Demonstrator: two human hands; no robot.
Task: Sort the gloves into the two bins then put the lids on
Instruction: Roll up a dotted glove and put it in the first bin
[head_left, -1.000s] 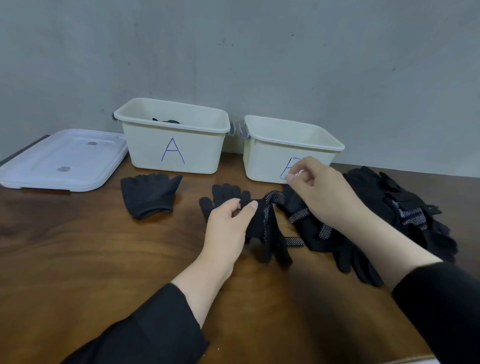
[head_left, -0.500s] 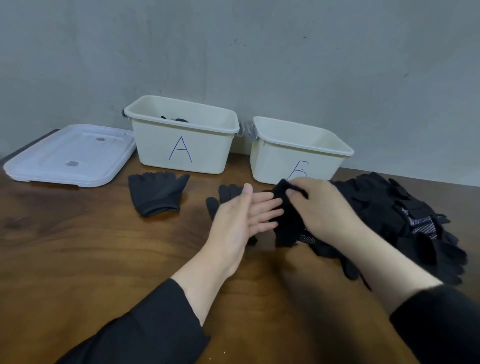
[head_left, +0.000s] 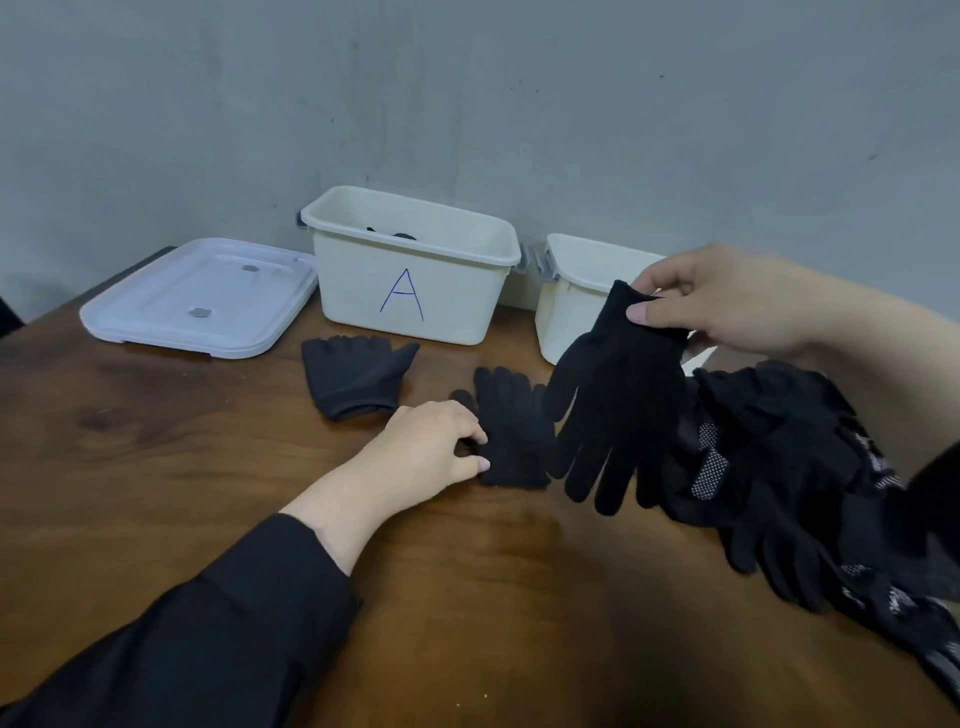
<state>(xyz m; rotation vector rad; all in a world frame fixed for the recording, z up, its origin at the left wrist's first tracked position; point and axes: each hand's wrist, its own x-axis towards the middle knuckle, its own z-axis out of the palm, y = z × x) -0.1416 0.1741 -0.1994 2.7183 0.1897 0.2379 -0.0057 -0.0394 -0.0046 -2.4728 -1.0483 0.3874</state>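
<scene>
My right hand (head_left: 727, 301) pinches a black knit glove (head_left: 613, 400) by its cuff; the glove hangs fingers down above the table, in front of the second bin (head_left: 566, 312). My left hand (head_left: 431, 447) grips the edge of another black glove (head_left: 511, 431) lying flat on the table. A dark fingerless glove (head_left: 353, 376) lies in front of bin A (head_left: 410, 275), which has something dark inside. A heap of black gloves (head_left: 789, 467), some with dotted palms, lies at the right.
The white lids (head_left: 202, 299) are stacked flat at the left, beside bin A. Both bins stand against the grey wall. The wooden table (head_left: 156, 467) stretches to the left and front of the gloves.
My right hand has lifted a black glove up out of the heap by its cuff. My left hand went down onto the flat glove and took hold of it. The view shifted left.
</scene>
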